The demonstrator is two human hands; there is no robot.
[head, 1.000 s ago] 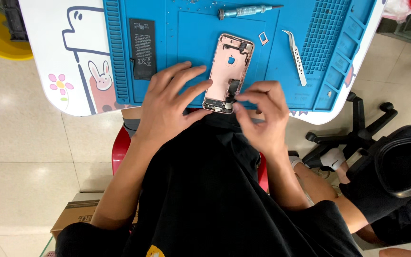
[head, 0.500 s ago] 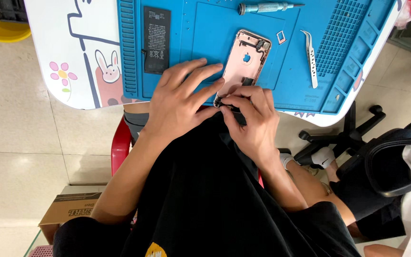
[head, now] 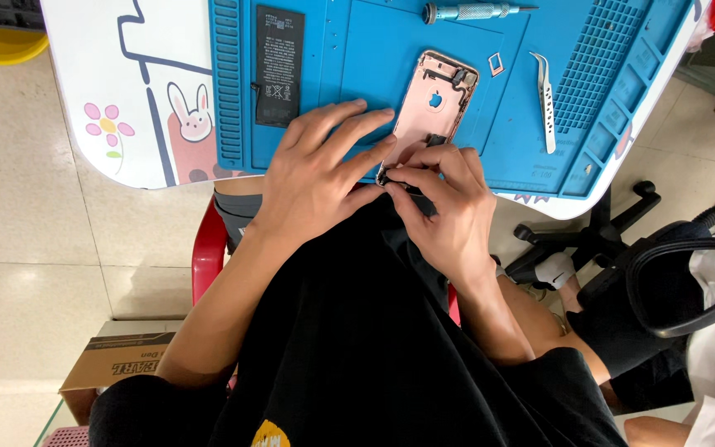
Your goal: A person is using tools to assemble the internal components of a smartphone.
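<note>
Two bare hands meet at the near end of a rose-gold phone housing [head: 429, 108] lying open-side up on a blue work mat [head: 357, 50]. From the head view, the left hand [head: 320, 178] lies flat with its fingers spread wide over the housing's lower edge, pinning it down. The right hand [head: 448, 207] has its fingertips pinched narrowly on a small dark part [head: 411, 194] at that edge. A black battery [head: 280, 64] lies left of the housing; tweezers [head: 546, 99] and a screwdriver [head: 473, 12] lie further up and right.
</note>
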